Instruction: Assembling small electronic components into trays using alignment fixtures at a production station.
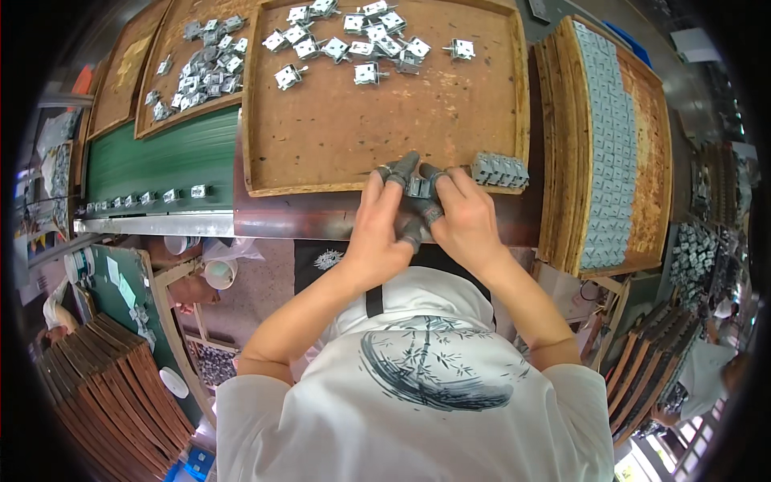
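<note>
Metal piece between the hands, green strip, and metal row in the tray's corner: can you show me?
Metal piece [418, 187]: head view, visible face.
Green strip [165, 165]: head view, bare middle.
Metal row [499, 170]: head view, middle top.

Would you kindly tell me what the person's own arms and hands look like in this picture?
White short sleeves cover the upper arms, the left sleeve and the right sleeve looking plain. Both forearms are bare. The left hand and right hand wear dark grey coverings on several fingers; the rest of each hand is uncovered.
</note>
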### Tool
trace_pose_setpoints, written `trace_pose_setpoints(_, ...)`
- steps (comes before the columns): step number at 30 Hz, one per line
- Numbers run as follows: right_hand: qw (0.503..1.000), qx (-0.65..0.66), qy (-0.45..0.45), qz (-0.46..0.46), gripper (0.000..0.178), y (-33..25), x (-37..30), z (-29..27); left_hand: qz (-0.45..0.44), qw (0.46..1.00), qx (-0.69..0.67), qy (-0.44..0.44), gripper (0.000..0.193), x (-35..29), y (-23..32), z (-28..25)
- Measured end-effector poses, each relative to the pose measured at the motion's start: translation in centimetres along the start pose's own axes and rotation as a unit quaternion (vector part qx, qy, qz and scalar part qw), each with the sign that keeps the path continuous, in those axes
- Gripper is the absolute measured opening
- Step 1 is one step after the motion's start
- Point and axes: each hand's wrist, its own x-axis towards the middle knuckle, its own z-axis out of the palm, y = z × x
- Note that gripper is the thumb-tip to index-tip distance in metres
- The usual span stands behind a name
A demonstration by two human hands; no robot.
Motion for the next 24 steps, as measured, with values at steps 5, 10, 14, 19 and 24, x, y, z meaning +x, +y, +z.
trace_pose_setpoints(5,0.995,0.057,-0.058,0.05,0.03,-0.7,-0.2,-2.6,0.137,0.983,0.114,0.046,0.076,1.2,-0.3,0.3)
trace_pose_setpoints(10,0.946,0.235,-0.17,0.145,0.045,1.6,-1.7,-3.5,0.22,0.971,0.077,-0.045,0.075,1.5,-0.6,1.2)
trace_pose_setpoints(14,0.954,0.2,-0.158,0.159,0.038,2.1,-3.2,-4.6,0.209,0.97,0.065,-0.102,0.076,2.2,-0.7,2.2)
trace_pose_setpoints(19,0.977,0.029,-0.087,0.191,0.028,4.5,-2.1,-11.9,0.129,0.983,0.095,-0.093,0.042,7.4,-1.3,3.9)
trace_pose_setpoints(24,0.938,0.005,0.08,0.338,0.025,14.5,1.1,-22.7,0.033,0.979,0.039,-0.199,0.055,11.1,-5.7,5.9)
